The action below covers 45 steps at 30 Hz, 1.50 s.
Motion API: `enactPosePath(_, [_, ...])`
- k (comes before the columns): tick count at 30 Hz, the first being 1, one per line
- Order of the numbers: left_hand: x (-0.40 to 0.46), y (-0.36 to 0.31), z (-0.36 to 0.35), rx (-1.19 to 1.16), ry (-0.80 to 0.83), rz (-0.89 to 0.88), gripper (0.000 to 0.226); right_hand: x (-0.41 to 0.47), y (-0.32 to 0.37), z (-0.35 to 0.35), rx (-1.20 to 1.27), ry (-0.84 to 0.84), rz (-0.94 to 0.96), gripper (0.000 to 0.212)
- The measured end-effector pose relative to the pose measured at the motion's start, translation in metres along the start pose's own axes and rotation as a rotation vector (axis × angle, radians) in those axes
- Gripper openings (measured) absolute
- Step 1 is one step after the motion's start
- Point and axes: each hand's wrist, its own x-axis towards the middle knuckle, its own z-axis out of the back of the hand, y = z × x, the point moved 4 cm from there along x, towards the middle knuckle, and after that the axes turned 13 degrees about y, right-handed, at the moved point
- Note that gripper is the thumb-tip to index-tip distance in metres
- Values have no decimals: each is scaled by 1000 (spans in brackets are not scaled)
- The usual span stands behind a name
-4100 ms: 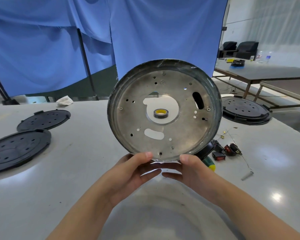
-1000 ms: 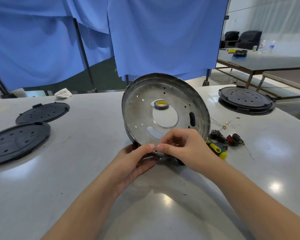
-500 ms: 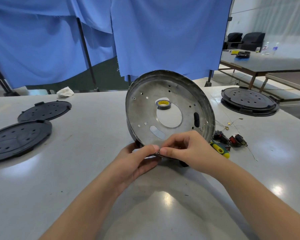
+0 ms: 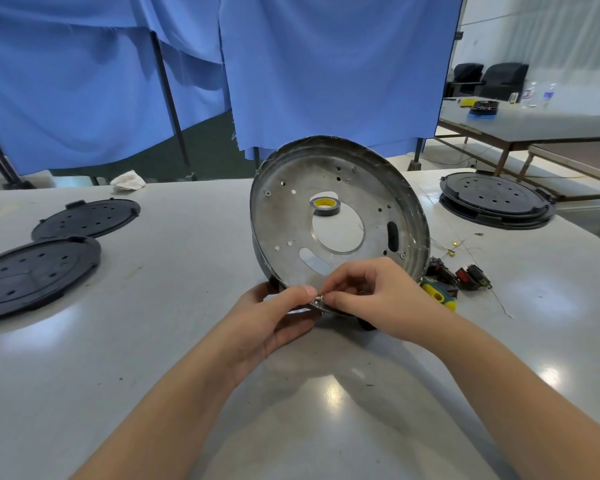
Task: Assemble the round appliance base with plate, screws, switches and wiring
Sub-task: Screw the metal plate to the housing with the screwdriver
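Now tilted round grey metal appliance base [image 4: 340, 216] above both hands' fingers, left hand [image 4: 274, 323] gripping its lower rim, right hand [image 4: 371, 299] pinching a tiny part there, grey surface [image 4: 153, 358] beneath.

The round base [image 4: 340, 216] is bare metal, dull grey and scuffed inside, its rim darker and worn. The table [image 4: 153, 341] has a smooth, glossy pale top (lamps mirror in it). 2 black lids [image 4: 39, 271] at the left look like matt plastic. The curtains [image 4: 326, 64] behind are soft blue cloth, creased. The screwdriver handle [image 4: 439, 296] is shiny yellow and green plastic.
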Motion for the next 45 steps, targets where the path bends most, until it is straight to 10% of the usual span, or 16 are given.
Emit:
enactPosePath(30, [-2,0,-1,21,-2,18,28,0,1,-3,-78,-106,5,3])
enactPosePath(45, [-3,0,1,163,-80,27,42,6,-1,-2,-35,-123,-104,11])
